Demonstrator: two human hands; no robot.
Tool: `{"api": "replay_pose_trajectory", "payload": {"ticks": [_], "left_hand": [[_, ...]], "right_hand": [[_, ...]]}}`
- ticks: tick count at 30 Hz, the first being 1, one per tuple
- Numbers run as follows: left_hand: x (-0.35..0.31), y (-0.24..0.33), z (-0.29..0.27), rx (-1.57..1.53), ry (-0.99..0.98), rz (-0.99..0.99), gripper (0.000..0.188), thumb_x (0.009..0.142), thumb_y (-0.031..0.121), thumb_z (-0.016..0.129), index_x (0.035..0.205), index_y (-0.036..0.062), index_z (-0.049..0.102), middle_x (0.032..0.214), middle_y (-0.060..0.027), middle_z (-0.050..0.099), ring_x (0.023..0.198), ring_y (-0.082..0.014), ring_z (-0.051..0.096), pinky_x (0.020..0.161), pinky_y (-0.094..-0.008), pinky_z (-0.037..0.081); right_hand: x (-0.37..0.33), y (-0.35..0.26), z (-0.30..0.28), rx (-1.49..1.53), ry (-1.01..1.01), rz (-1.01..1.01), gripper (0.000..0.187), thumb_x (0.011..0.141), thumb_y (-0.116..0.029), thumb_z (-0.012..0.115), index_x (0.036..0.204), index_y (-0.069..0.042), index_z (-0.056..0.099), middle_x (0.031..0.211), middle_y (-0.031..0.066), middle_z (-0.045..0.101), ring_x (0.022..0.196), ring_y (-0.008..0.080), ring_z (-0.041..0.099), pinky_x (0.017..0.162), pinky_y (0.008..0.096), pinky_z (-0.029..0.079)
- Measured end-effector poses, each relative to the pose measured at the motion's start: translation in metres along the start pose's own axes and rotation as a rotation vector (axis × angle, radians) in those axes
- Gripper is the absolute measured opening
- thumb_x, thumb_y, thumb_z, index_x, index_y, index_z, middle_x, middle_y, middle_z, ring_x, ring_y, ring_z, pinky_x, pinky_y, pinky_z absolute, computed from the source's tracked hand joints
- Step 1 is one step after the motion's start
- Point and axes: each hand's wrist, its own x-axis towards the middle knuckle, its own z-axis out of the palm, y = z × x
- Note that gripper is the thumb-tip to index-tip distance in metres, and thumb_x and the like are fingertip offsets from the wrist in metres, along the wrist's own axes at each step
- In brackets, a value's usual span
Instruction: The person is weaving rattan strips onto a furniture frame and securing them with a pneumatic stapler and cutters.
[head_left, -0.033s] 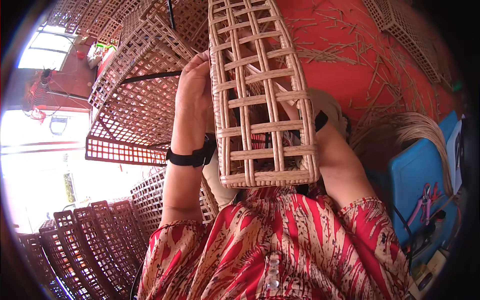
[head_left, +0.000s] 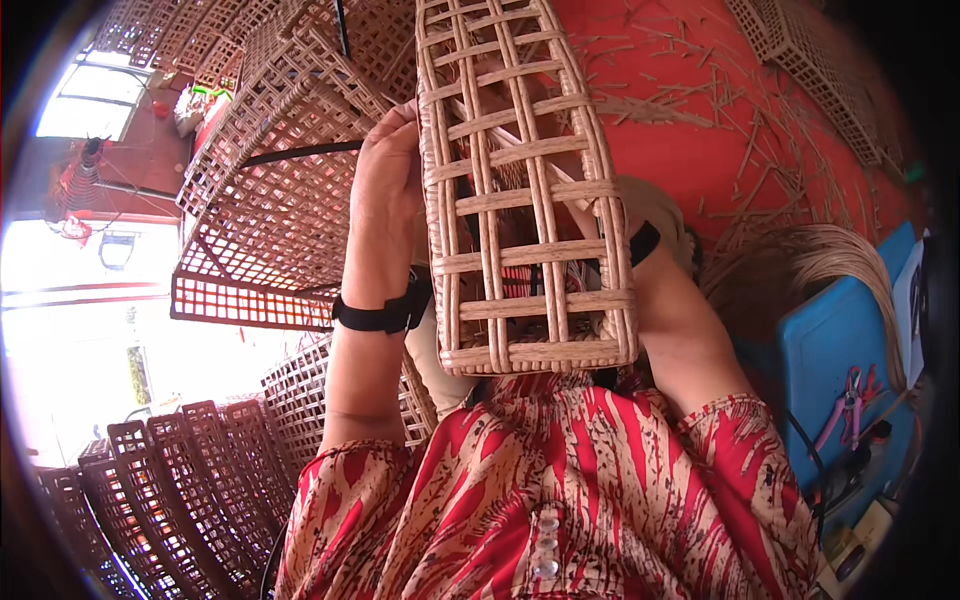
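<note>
A tan woven basket (head_left: 520, 203) with an open lattice stands lengthwise in front of me, its narrow end toward my chest. Its double strands cross in wide square gaps. My left hand (head_left: 393, 145) is closed on the basket's left edge, with the fingertips hidden behind the weave. From the right, my forearm passes behind the lattice. Parts of my right hand (head_left: 580, 213) show through the gaps, but its fingers are mostly covered. A pale strand runs slantwise behind the lattice near that hand. Black bands circle both wrists.
Large woven baskets (head_left: 290, 190) are stacked at the left, with several dark lattice pieces (head_left: 165, 470) below. Cut strand scraps (head_left: 750, 150) litter the red floor. At the right lie a strand bundle (head_left: 800, 250) and a blue container (head_left: 815, 350) with pink-handled pliers (head_left: 851, 405).
</note>
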Motion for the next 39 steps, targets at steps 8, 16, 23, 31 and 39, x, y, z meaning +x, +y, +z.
{"api": "replay_pose_trajectory", "payload": {"ticks": [8,16,23,31,39], "left_hand": [[0.004,-0.006,-0.007,-0.038,-0.047,0.013,0.008,0.093,-0.001,0.052,0.101,-0.0029,0.054,0.093,-0.0135,0.065,0.076,-0.0178,0.067,0.067,-0.031,0.06],[0.002,-0.004,0.0,0.236,0.048,-0.002,0.02,0.091,0.007,0.054,0.106,-0.0044,0.062,0.089,-0.0081,0.067,0.077,-0.0115,0.064,0.067,-0.0252,0.052],[-0.002,0.006,-0.012,0.322,0.09,0.011,0.026,0.092,0.015,0.051,0.103,-0.0032,0.065,0.087,-0.0057,0.067,0.073,-0.0112,0.061,0.067,-0.0244,0.05],[0.003,-0.001,0.003,0.205,0.113,-0.082,0.03,0.093,0.023,0.052,0.104,-0.0007,0.066,0.091,-0.0059,0.066,0.077,-0.0115,0.06,0.067,-0.0266,0.048],[0.009,-0.003,-0.011,0.147,0.086,-0.056,0.048,0.098,0.034,0.051,0.127,-0.0039,0.053,0.119,-0.0152,0.062,0.103,-0.0198,0.061,0.091,-0.0316,0.05]], "right_hand": [[0.012,0.005,-0.006,0.029,-0.01,-0.013,0.033,0.099,-0.028,0.047,0.12,-0.003,0.056,0.101,0.009,0.063,0.08,0.017,0.064,0.066,0.0311,0.055],[0.026,0.007,-0.005,0.065,0.006,-0.046,0.033,0.099,-0.028,0.047,0.119,-0.003,0.056,0.099,0.0091,0.063,0.078,0.017,0.064,0.064,0.0307,0.055],[0.045,0.03,-0.004,0.138,0.017,-0.09,0.033,0.1,-0.028,0.046,0.119,-0.002,0.056,0.097,0.0092,0.064,0.076,0.0169,0.065,0.063,0.0304,0.056],[0.068,0.036,-0.039,0.189,0.079,-0.224,0.033,0.1,-0.028,0.046,0.118,-0.002,0.056,0.096,0.0093,0.065,0.074,0.0169,0.065,0.061,0.0301,0.056],[0.099,0.034,-0.054,0.388,-0.032,-0.101,0.033,0.101,-0.028,0.043,0.111,0.0,0.056,0.092,0.0117,0.064,0.07,0.0186,0.065,0.061,0.0313,0.057]]}}
